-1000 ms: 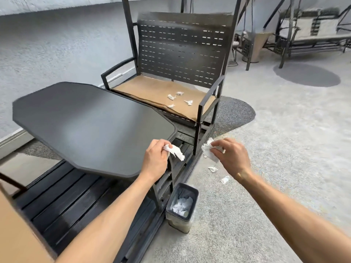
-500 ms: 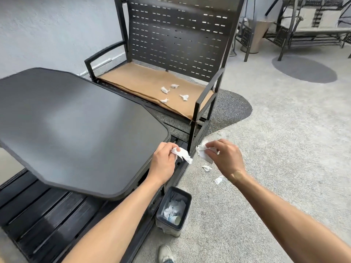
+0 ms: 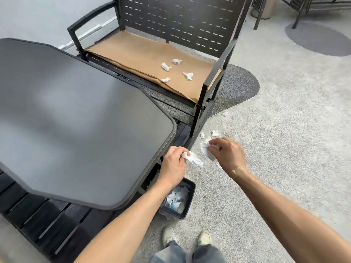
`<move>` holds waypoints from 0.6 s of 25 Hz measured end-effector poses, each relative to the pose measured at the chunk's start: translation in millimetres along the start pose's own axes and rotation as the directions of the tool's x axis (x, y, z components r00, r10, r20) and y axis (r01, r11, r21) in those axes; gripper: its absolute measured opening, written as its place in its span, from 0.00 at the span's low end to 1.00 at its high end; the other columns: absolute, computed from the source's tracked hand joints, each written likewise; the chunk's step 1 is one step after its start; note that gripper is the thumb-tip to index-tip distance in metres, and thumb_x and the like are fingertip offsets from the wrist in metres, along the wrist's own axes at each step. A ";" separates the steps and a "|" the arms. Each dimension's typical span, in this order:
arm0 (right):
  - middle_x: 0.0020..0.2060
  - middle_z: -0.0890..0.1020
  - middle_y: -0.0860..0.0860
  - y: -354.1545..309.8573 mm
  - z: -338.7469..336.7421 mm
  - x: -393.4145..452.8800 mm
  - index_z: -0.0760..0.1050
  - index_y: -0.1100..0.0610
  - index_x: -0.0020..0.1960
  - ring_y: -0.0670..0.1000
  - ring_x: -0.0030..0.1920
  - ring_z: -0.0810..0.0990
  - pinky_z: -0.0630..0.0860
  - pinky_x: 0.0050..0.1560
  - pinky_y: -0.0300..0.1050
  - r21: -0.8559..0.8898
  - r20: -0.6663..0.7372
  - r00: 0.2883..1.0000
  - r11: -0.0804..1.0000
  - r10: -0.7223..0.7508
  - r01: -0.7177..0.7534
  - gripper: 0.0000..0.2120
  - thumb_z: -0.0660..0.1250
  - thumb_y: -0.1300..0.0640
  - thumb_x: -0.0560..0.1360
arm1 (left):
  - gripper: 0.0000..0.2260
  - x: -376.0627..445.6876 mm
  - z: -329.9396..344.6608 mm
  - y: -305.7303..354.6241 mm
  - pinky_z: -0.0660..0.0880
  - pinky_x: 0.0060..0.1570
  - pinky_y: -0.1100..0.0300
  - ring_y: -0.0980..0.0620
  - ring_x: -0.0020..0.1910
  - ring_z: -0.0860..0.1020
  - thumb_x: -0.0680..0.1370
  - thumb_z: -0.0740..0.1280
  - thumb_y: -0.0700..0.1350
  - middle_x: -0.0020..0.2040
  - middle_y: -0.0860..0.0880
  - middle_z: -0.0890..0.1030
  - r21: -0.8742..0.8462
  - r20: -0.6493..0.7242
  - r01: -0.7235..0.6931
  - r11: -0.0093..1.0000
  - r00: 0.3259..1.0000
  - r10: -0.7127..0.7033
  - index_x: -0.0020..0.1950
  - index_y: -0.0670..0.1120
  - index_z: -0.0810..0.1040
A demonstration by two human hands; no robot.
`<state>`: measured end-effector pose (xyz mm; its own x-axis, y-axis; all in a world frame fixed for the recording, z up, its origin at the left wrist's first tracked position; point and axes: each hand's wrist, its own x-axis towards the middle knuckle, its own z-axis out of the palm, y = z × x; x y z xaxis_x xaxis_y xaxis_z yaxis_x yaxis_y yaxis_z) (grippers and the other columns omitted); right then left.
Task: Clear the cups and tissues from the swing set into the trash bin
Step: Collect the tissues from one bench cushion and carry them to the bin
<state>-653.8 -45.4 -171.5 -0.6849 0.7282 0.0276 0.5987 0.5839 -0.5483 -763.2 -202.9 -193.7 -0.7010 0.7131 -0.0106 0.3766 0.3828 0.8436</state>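
My left hand [image 3: 172, 164] pinches a crumpled white tissue [image 3: 194, 158] just past the table's corner. My right hand [image 3: 227, 155] grips another white tissue [image 3: 206, 150] beside it. Both hands hover above and a little beyond the small black trash bin [image 3: 190, 202], which stands on the floor and holds tissues and a paper cup [image 3: 177, 206]. Several crumpled tissues [image 3: 165, 66] lie on the brown seat [image 3: 136, 56] of the swing set's bench. Small tissue scraps [image 3: 215, 133] lie on the floor near the bench leg.
The dark octagonal table [image 3: 76, 120] of the swing set fills the left. Black floor slats [image 3: 38, 215] run under it. The bench's armrest post [image 3: 204, 95] stands just beyond my hands. Grey carpet spreads to the right; my shoes [image 3: 187, 239] are beside the bin.
The view has tilted down and closer; the bin and my shoes now show below. Both hands still hold their tissues and have drawn nearer above the bin.
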 end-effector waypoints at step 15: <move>0.54 0.83 0.51 111.7 163.0 21.3 0.80 0.53 0.57 0.47 0.45 0.77 0.74 0.48 0.41 0.093 0.396 0.898 0.965 0.190 -0.245 0.11 0.70 0.54 0.75 | 0.11 -3.3 107.5 -151.7 0.63 0.43 0.74 0.57 0.48 0.72 0.78 0.62 0.34 0.50 0.53 0.73 0.103 -0.010 0.474 0.875 0.880 -0.475 0.50 0.49 0.79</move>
<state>-669.2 -23.2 -368.4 -0.6662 0.6228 -0.4102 0.7069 0.3522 -0.6134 -753.0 -200.2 -379.4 -0.8017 0.4398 -0.4049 0.0597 0.7329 0.6777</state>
